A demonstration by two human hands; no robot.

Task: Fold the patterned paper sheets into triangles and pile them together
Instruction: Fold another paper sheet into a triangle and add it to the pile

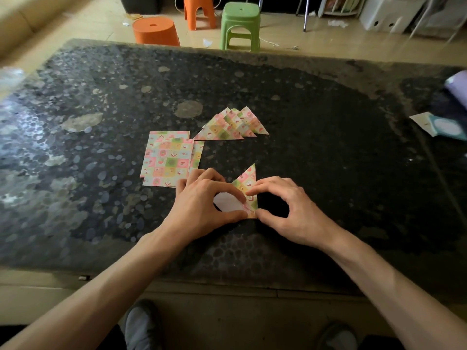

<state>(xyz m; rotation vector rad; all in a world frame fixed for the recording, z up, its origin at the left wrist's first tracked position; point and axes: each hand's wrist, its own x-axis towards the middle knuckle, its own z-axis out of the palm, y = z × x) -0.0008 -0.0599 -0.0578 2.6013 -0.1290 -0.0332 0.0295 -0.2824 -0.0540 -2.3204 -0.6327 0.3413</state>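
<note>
On the table, a half-folded sheet is pinched by left hand and right hand; its left side is hidden.

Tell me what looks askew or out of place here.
The folded triangles lie fanned out, not squared into one pile, and the flat sheets sit skewed over each other. Paper scraps litter the floor by the green stool.

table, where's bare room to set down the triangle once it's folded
Bare: the wide dark stretch of table right of the triangle pile, up to the cards at the right edge; also the left side beyond the flat sheets. Crowded: the middle, where sheets, pile and half-folded sheet sit close.
</note>
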